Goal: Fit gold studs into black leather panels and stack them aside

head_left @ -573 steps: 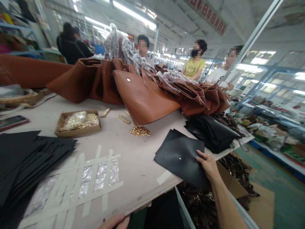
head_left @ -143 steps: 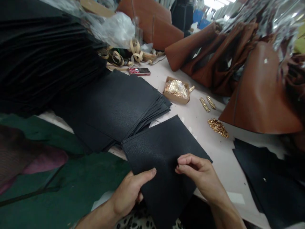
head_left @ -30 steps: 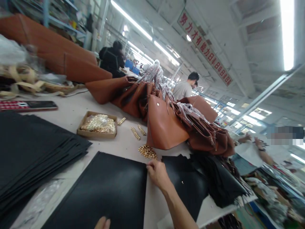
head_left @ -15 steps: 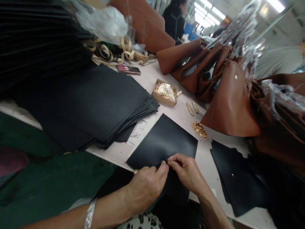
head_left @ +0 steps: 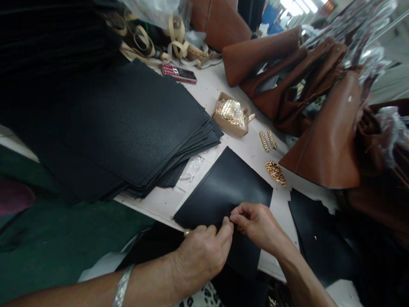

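A black leather panel (head_left: 230, 183) lies at the table's front edge, its near part hanging over toward my lap. Both my hands meet on it with fingertips together. My left hand (head_left: 206, 249), with a ring and a bracelet at the wrist, is closed, index finger and thumb pinched at the panel. From the right, my right hand (head_left: 258, 224) pinches at the same spot. Whatever sits between the fingertips is too small and covered to make out. Behind the panel are a pile of small gold metal pieces (head_left: 275, 173) and two short gold rows (head_left: 267, 141).
A cardboard box (head_left: 234, 129) holds more gold pieces in plastic. Stacked black leather panels (head_left: 137, 128) fill the left; other black pieces (head_left: 319, 238) lie right. Brown leather bags (head_left: 326, 136) stand along the back right. A red phone (head_left: 179, 73) lies near rolled strips (head_left: 177, 44).
The view has tilted down and shifted, so the table things sit differently in the picture. Both hands stay pinched together at the same place on the black panel.
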{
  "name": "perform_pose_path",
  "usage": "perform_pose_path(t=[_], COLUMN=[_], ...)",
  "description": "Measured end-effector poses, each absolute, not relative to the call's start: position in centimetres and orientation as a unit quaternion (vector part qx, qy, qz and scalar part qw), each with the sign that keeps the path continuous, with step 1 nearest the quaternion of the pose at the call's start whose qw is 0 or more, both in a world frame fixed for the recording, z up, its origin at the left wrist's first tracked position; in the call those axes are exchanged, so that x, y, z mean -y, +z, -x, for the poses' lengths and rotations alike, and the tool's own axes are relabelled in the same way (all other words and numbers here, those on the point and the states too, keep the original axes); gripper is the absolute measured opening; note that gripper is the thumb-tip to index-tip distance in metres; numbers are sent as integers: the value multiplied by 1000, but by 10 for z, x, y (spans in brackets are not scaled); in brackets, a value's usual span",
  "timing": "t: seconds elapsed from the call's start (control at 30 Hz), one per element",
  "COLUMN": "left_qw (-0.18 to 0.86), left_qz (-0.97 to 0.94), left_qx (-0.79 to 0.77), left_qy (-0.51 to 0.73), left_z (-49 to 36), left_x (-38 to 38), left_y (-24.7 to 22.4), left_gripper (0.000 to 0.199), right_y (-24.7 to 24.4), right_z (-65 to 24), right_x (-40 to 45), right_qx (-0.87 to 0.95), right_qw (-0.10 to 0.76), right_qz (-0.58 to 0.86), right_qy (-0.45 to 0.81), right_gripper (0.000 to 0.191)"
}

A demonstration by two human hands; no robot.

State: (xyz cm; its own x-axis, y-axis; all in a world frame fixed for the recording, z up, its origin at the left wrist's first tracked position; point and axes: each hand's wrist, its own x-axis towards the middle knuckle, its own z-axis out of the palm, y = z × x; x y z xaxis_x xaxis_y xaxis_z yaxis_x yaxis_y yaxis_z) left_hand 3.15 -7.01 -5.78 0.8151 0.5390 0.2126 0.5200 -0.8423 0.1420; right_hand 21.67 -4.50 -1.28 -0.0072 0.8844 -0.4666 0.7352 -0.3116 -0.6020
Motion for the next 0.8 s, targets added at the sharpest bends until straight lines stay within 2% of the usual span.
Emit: perform_pose_path(t=[0.43, 0.67, 0.8], left_qw=[56, 82, 114], left_qz=[-953, -949, -954], left_qx=[-263, -272, -254], left_qy=[138, 138, 112], left_z=[-30, -28, -24], left_x=[67, 65, 63], left_y=[-54, -50, -51], left_gripper=[42, 46, 50], right_y=[-7, 9, 4], right_z=[-215, -207, -207], right_x=[28, 8, 14], right_qx=[546, 582, 566], right_qw=[16, -95, -36], right_qz=[717, 703, 715], right_qy=[433, 398, 409], right_gripper=[12, 8, 5])
